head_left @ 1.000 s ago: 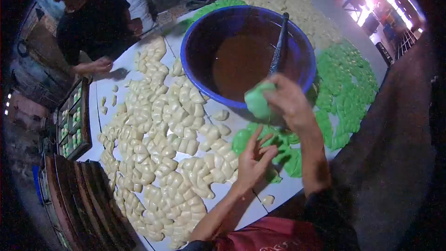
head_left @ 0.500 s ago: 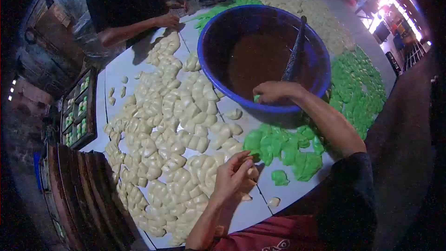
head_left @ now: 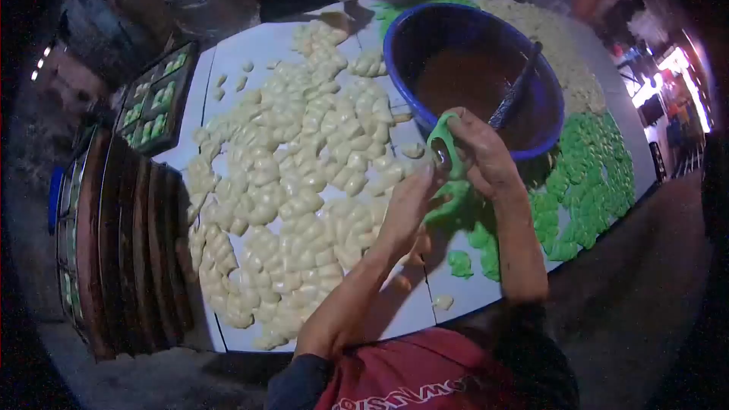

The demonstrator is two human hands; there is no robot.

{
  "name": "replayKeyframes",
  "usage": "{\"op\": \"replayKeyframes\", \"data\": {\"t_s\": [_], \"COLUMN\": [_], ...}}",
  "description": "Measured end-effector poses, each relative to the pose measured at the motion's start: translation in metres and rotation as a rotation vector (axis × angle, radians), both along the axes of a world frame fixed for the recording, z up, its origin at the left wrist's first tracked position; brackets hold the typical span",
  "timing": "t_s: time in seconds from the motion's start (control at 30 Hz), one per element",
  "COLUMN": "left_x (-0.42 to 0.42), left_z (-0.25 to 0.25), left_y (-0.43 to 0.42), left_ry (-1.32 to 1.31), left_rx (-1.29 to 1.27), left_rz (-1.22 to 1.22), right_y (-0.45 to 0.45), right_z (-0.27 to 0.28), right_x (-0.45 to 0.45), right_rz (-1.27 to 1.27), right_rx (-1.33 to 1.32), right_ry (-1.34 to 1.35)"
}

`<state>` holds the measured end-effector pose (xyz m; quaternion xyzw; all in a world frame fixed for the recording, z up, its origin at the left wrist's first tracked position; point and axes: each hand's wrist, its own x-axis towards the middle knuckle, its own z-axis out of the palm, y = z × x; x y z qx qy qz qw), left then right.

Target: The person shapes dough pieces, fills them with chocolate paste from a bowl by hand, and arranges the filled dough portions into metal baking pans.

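White table (head_left: 258, 45): cream dough pieces (head_left: 292, 182) left, blue basin (head_left: 411, 45) far side, green dough pieces (head_left: 588, 190) right.

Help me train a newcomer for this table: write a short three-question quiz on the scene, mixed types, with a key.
1. Choose one: what do the left hand and right hand hold between them?
A) a pale piece
B) a green piece
C) a tray

2. True or false: the long utensil leans inside the blue basin.

3. Fill in: the mixture in the basin is coloured ____.

Key: 1. B; 2. true; 3. brown.
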<state>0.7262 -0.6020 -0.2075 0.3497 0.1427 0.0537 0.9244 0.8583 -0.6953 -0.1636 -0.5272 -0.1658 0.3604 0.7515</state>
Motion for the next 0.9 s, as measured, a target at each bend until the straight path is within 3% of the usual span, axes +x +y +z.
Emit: {"op": "replayKeyframes", "data": {"t_s": [0.1, 0.2, 0.3, 0.33, 0.47, 0.57, 0.73, 0.83, 0.9], "left_x": [-0.020, -0.048, -0.072, -0.078, -0.093, -0.101, -0.114, -0.127, -0.137], "left_z": [-0.012, -0.030, -0.022, -0.023, -0.017, -0.008, -0.003, 0.003, 0.006], "left_y": [0.008, 0.032, 0.045, 0.048, 0.048, 0.053, 0.086, 0.105, 0.115], "left_ry": [-0.093, 0.008, 0.144, 0.157, 0.086, 0.110, 0.224, 0.266, 0.243], "left_rx": [-0.091, 0.020, 0.146, 0.194, 0.316, 0.374, 0.289, 0.275, 0.249], "left_rz": [0.082, 0.193, 0.324, 0.344, 0.441, 0.504, 0.359, 0.259, 0.249], "right_y": [0.000, -0.002, 0.011, 0.018, 0.044, 0.055, 0.072, 0.069, 0.065], "right_z": [-0.024, -0.029, -0.047, -0.031, -0.055, -0.053, -0.046, -0.030, -0.030], "right_x": [-0.037, -0.069, -0.104, -0.120, -0.148, -0.154, -0.165, -0.167, -0.166], "right_rz": [0.011, 0.060, 0.002, -0.088, -0.257, -0.279, -0.136, 0.072, 0.221], "right_rx": [0.065, 0.031, -0.135, -0.323, -0.382, -0.401, -0.255, -0.220, -0.185], "right_ry": [0.088, -0.089, -0.633, -1.028, -1.284, -1.303, -0.705, -0.574, -0.778]}}
